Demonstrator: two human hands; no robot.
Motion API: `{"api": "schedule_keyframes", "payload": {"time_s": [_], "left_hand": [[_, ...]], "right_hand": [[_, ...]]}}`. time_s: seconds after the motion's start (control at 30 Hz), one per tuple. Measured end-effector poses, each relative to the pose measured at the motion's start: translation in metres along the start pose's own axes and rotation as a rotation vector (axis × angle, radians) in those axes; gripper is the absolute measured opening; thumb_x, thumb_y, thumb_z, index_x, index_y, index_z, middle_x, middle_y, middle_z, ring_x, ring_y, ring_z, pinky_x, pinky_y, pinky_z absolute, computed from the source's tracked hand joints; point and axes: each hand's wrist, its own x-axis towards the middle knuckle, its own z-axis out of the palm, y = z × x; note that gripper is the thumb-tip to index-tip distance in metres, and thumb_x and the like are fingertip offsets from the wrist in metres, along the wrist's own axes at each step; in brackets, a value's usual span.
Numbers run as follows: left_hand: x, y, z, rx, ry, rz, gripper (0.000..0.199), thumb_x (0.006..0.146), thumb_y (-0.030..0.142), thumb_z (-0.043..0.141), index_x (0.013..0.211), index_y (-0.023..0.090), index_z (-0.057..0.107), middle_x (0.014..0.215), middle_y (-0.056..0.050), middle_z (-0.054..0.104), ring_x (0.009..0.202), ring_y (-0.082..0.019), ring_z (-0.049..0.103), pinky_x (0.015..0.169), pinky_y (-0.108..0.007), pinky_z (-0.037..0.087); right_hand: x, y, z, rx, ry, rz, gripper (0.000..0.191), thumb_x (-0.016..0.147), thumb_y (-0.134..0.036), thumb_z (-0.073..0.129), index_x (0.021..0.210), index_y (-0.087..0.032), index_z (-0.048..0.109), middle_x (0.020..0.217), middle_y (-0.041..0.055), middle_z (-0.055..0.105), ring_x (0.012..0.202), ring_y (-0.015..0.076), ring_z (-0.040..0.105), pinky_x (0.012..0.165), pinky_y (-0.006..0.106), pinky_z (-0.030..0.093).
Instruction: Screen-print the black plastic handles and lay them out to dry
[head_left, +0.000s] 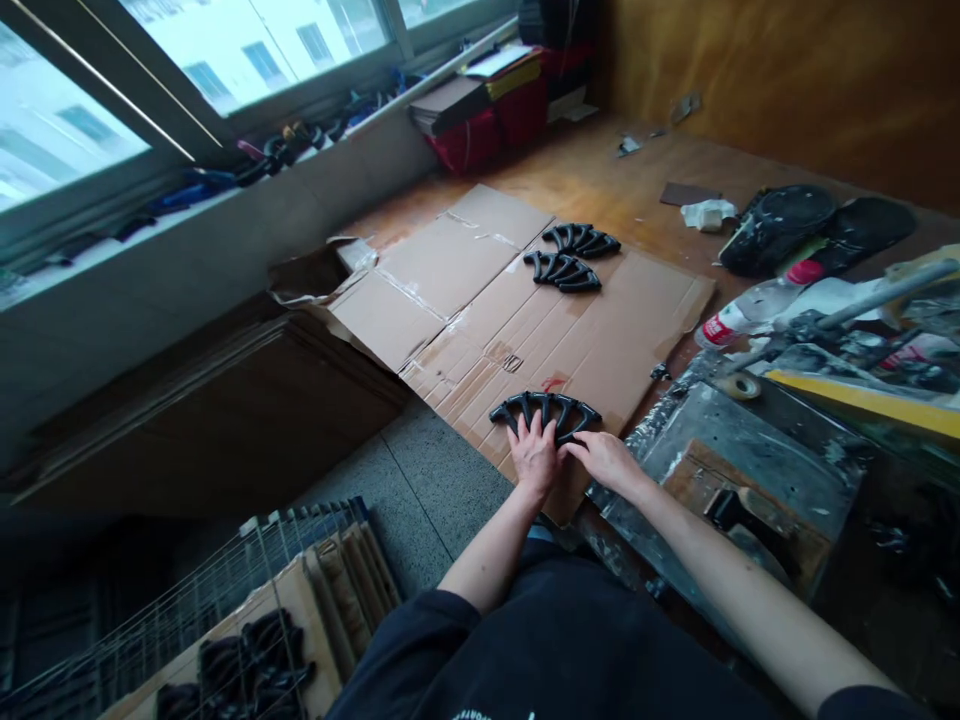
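Flattened cardboard (480,290) covers the wooden table. Near its front edge lies a fanned row of curved black parts (551,402). My left hand (534,455) rests on the middle of this row, fingers spread over the parts. At the row's right end, my right hand (600,457) has its fingers pressed together around the lower tip of a black part. Farther back on the cardboard are two more fanned groups of black parts, one (581,240) just behind the other (564,271).
A plastic bottle (757,308), a tape roll (741,386) and a metal plate (795,440) sit at the right. Black shoe-like items (784,225) lie behind them. A wire basket (277,600) stands at lower left, beside stacked cardboard (225,400) under the window.
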Motion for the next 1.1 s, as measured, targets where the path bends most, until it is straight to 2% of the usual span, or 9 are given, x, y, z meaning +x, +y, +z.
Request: {"api": "schedule_keyframes", "payload": {"time_s": [0.13, 0.27, 0.43, 0.57, 0.7, 0.8, 0.93, 1.03, 1.1], "left_hand": [[0.005, -0.011, -0.001, -0.004, -0.032, 0.068, 0.055, 0.078, 0.042, 0.066, 0.131, 0.026, 0.058, 0.150, -0.012, 0.041, 0.139, -0.042, 0.027, 0.113, -0.066, 0.014], [0.034, -0.031, -0.015, 0.008, -0.024, 0.187, 0.054, 0.079, 0.047, 0.065, 0.128, 0.028, 0.060, 0.150, -0.008, 0.042, 0.139, -0.041, 0.028, 0.113, -0.065, 0.015], [0.145, -0.064, -0.049, 0.067, -0.036, 0.391, 0.050, 0.076, 0.050, 0.068, 0.122, 0.030, 0.065, 0.144, -0.005, 0.050, 0.137, -0.037, 0.032, 0.113, -0.059, 0.023], [0.251, -0.074, -0.069, 0.135, -0.067, 0.361, 0.052, 0.076, 0.053, 0.068, 0.122, 0.029, 0.066, 0.145, -0.005, 0.049, 0.135, -0.035, 0.036, 0.110, -0.053, 0.029], [0.311, -0.076, -0.071, 0.205, -0.137, 0.341, 0.056, 0.078, 0.053, 0.065, 0.127, 0.027, 0.062, 0.147, -0.005, 0.047, 0.135, -0.034, 0.036, 0.111, -0.047, 0.029], [0.317, -0.077, -0.064, 0.246, -0.127, 0.382, 0.059, 0.081, 0.052, 0.062, 0.133, 0.025, 0.056, 0.151, -0.006, 0.041, 0.139, -0.034, 0.030, 0.113, -0.048, 0.026], [0.292, -0.073, -0.052, 0.257, 0.016, 0.358, 0.065, 0.088, 0.052, 0.050, 0.146, 0.026, 0.038, 0.159, -0.009, 0.024, 0.146, -0.036, 0.015, 0.111, -0.062, 0.019], [0.258, -0.066, -0.040, 0.186, 0.128, 0.307, 0.067, 0.090, 0.051, 0.046, 0.148, 0.020, 0.035, 0.158, -0.016, 0.023, 0.146, -0.036, 0.016, 0.111, -0.063, 0.018], [0.230, -0.058, -0.030, 0.100, 0.177, 0.309, 0.065, 0.090, 0.050, 0.047, 0.145, 0.016, 0.039, 0.156, -0.019, 0.026, 0.145, -0.035, 0.019, 0.113, -0.058, 0.021]], "right_hand": [[0.006, -0.003, -0.001, -0.013, -0.032, 0.015, 0.039, 0.094, -0.044, 0.044, 0.106, -0.019, 0.072, 0.095, 0.0121, 0.074, 0.088, 0.0259, 0.070, 0.081, 0.036, 0.052], [0.008, -0.005, 0.001, 0.003, -0.053, 0.018, 0.046, 0.092, -0.037, 0.049, 0.131, -0.014, 0.058, 0.129, 0.0162, 0.061, 0.118, 0.0272, 0.058, 0.100, 0.039, 0.044], [0.021, -0.017, 0.008, -0.030, -0.188, 0.158, 0.063, 0.088, -0.039, 0.057, 0.146, -0.019, 0.042, 0.148, 0.0200, 0.040, 0.138, 0.0388, 0.033, 0.108, 0.054, 0.031], [0.026, -0.020, 0.015, -0.016, -0.287, 0.218, 0.076, 0.079, -0.045, 0.067, 0.146, -0.020, 0.041, 0.153, 0.0211, 0.030, 0.141, 0.0443, 0.021, 0.108, 0.055, 0.031], [0.028, -0.018, 0.019, 0.027, -0.323, 0.244, 0.084, 0.073, -0.046, 0.072, 0.147, -0.023, 0.039, 0.155, 0.0190, 0.025, 0.142, 0.0441, 0.015, 0.108, 0.057, 0.029], [0.029, -0.019, 0.015, 0.074, -0.342, 0.260, 0.083, 0.071, -0.047, 0.075, 0.144, -0.022, 0.043, 0.154, 0.0202, 0.027, 0.142, 0.0444, 0.017, 0.108, 0.056, 0.031], [0.021, -0.016, -0.002, 0.193, -0.249, 0.174, 0.075, 0.073, -0.051, 0.073, 0.137, -0.016, 0.053, 0.149, 0.0230, 0.036, 0.139, 0.0430, 0.027, 0.108, 0.053, 0.035], [-0.009, 0.001, -0.023, 0.322, -0.065, 0.086, 0.057, 0.085, -0.046, 0.063, 0.135, -0.017, 0.055, 0.141, 0.0167, 0.051, 0.134, 0.0299, 0.042, 0.110, 0.041, 0.037], [-0.044, 0.020, -0.038, 0.357, 0.140, 0.099, 0.051, 0.092, -0.043, 0.054, 0.137, -0.019, 0.053, 0.139, 0.0115, 0.053, 0.133, 0.0230, 0.045, 0.111, 0.037, 0.036]]}}
